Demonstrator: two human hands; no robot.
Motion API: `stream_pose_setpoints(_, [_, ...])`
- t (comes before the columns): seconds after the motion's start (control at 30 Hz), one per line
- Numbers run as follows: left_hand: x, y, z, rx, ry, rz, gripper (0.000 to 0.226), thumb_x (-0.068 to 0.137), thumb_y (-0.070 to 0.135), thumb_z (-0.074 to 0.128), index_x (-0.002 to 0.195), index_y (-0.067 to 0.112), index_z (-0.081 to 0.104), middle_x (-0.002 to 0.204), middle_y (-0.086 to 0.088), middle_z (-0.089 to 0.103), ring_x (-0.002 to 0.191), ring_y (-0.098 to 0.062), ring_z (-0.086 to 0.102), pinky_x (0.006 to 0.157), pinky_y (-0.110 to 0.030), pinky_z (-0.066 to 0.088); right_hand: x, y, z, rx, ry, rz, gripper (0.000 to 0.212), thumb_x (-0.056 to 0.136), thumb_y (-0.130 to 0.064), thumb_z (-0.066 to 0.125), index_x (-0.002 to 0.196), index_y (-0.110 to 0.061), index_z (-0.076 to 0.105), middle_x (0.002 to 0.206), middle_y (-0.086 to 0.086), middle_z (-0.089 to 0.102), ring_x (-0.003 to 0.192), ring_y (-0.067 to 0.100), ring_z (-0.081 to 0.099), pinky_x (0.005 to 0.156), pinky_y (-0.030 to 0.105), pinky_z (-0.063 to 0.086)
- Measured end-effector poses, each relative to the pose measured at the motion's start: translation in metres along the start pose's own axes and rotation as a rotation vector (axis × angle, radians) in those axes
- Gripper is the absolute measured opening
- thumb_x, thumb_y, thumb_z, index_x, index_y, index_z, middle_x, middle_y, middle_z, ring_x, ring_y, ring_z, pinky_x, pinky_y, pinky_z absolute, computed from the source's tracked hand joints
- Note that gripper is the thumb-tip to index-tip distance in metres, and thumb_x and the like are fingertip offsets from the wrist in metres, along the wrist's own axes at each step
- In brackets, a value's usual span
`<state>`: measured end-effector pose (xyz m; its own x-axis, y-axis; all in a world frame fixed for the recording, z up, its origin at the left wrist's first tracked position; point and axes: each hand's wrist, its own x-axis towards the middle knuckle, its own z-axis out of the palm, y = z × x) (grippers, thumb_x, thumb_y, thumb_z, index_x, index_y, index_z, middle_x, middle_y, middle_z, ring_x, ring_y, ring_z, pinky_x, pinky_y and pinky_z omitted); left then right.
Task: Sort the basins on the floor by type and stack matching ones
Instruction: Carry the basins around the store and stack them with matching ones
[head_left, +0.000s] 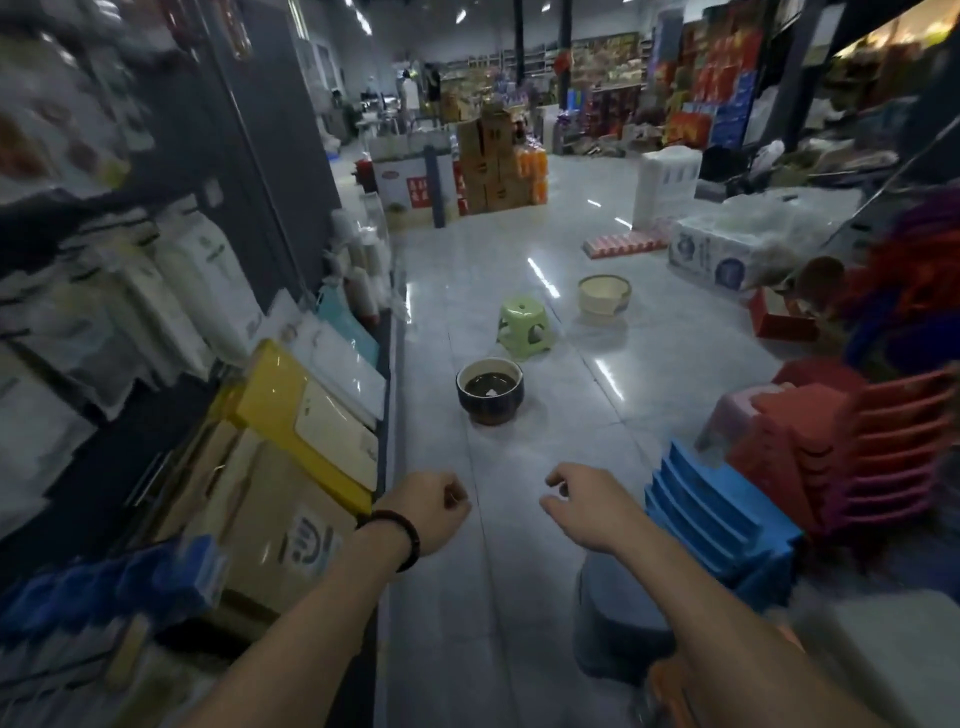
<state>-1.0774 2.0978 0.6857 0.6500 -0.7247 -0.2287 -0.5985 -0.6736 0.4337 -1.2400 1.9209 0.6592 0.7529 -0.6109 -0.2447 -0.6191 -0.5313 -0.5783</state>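
Note:
A dark blue basin (490, 391) with a pale inner rim stands on the shiny floor ahead of me. Farther off to the right sits a cream basin (604, 299), upright. My left hand (427, 510), with a dark bead bracelet on the wrist, is curled into a loose fist and holds nothing. My right hand (584, 503) hovers beside it with fingers bent and apart, also holding nothing. Both hands are well short of the dark blue basin. Under my right forearm a grey round object (613, 618) is blurred.
A light green stool (524, 325) stands between the two basins. Stacked blue stools (722, 525) and red stools (836, 447) crowd the right side. Shelves with cutting boards (306, 415) line the left. Packs of paper goods (727, 254) and cartons (493, 166) lie farther back.

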Motion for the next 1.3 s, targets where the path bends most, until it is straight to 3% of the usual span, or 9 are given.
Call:
stream_pose_setpoints(0.3, [0.292,-0.016,-0.066,0.048,0.005,0.027,0.022,0.090,0.045,0.064,0.104,0.031,0.072,0.102,0.008,0.072,0.093,-0.014,0.067,0.087,-0.036,0.060,0.267,-0.038,-0.055,-0.091,0.011,-0.018,0.047,0.099,-0.046,0.063,0.140,-0.022,0.063,0.136,0.005,0.067,0.118,0.023,0.065,0.098,0.034,0.053])
stream_pose_setpoints(0.5, [0.482,-0.001,-0.107,0.095,-0.098,0.139,0.019,0.090,0.046,0.060,0.102,0.034,0.070,0.105,0.007,0.072,0.095,-0.017,0.066,0.086,-0.033,0.058,0.409,-0.045,-0.108,-0.081,0.054,0.103,0.043,0.102,-0.043,0.063,0.137,-0.019,0.064,0.134,0.005,0.067,0.117,0.021,0.064,0.097,0.031,0.051])
stream_pose_setpoints(0.67, [0.641,0.048,-0.132,0.151,-0.148,0.250,0.024,0.093,0.042,0.060,0.104,0.026,0.074,0.107,0.003,0.074,0.099,-0.021,0.067,0.085,-0.030,0.054,0.529,-0.019,-0.165,-0.026,0.120,0.204,0.040,0.102,-0.043,0.064,0.134,-0.020,0.065,0.120,0.005,0.070,0.105,0.019,0.065,0.083,0.027,0.045])
stream_pose_setpoints(0.87, [0.832,0.119,-0.131,0.171,-0.197,0.280,0.021,0.092,0.047,0.062,0.104,0.032,0.071,0.111,0.005,0.072,0.101,-0.017,0.065,0.091,-0.034,0.056,0.692,0.051,-0.228,-0.013,0.120,0.245,0.044,0.102,-0.048,0.062,0.138,-0.023,0.062,0.135,0.005,0.065,0.115,0.022,0.064,0.096,0.032,0.052])
stream_pose_setpoints(1.03, [0.994,0.187,-0.142,0.216,-0.156,0.247,0.020,0.094,0.045,0.061,0.104,0.029,0.070,0.108,0.002,0.071,0.099,-0.018,0.065,0.089,-0.032,0.055,0.837,0.118,-0.314,-0.001,0.108,0.252,0.046,0.104,-0.044,0.061,0.141,-0.017,0.060,0.138,0.010,0.063,0.119,0.024,0.063,0.098,0.031,0.051])
stream_pose_setpoints(1.3, [1.207,0.294,-0.152,0.223,-0.200,0.234,0.028,0.095,0.050,0.059,0.107,0.028,0.070,0.107,0.004,0.069,0.100,-0.020,0.063,0.089,-0.034,0.055,1.039,0.163,-0.432,0.066,0.069,0.229,0.049,0.103,-0.044,0.062,0.144,-0.017,0.059,0.142,0.009,0.061,0.124,0.023,0.061,0.098,0.029,0.049])
